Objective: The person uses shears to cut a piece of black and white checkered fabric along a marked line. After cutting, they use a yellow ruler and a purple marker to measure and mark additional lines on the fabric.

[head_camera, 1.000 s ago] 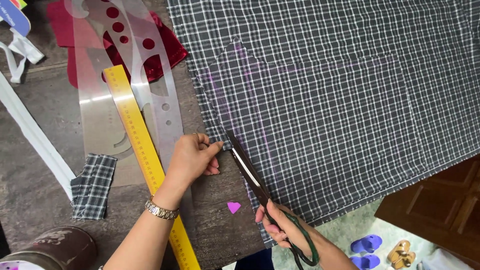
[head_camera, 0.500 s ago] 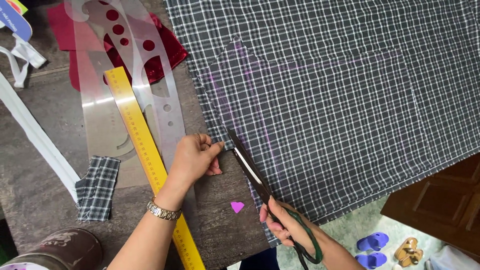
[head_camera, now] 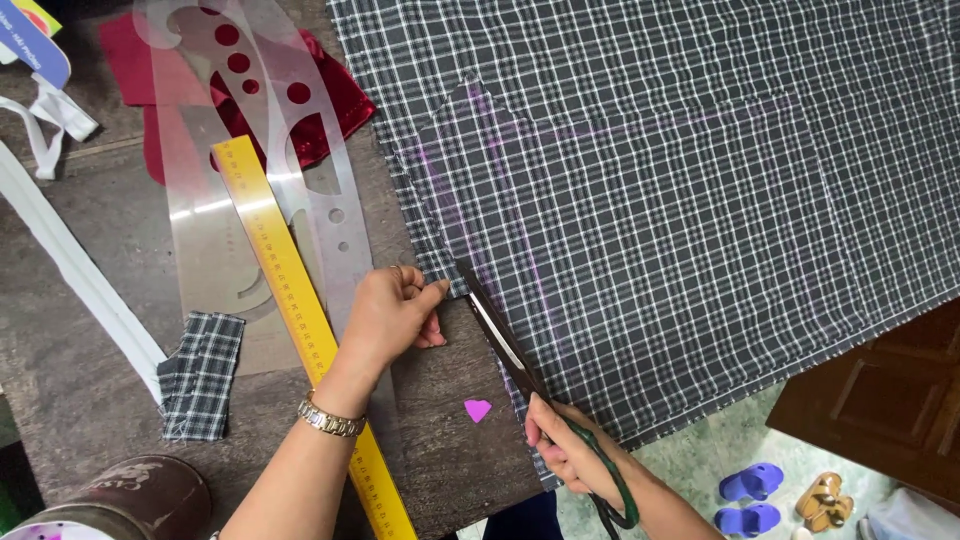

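Observation:
A large black-and-white plaid cloth (head_camera: 680, 190) with pink chalk lines covers the right of the brown table (head_camera: 110, 290). My right hand (head_camera: 565, 452) grips the dark green handles of long scissors (head_camera: 505, 345), whose blades lie along the cloth's left edge, tips pointing up and away from me. My left hand (head_camera: 388, 315), a metal watch on its wrist, pinches the cloth's edge just left of the blade tips. A small pink piece of chalk (head_camera: 478, 409) lies on the table between my hands.
A yellow ruler (head_camera: 300, 310) runs diagonally under my left forearm. Clear curve templates (head_camera: 250, 130) lie over red cloth (head_camera: 320, 105). A plaid scrap (head_camera: 200, 375), white strips (head_camera: 75, 270) and a brown round container (head_camera: 140, 495) sit at left. Sandals (head_camera: 770, 495) lie on the floor.
The scissors and my right hand have crept slightly forward along the cloth's edge. My left hand keeps its pinch on the cloth.

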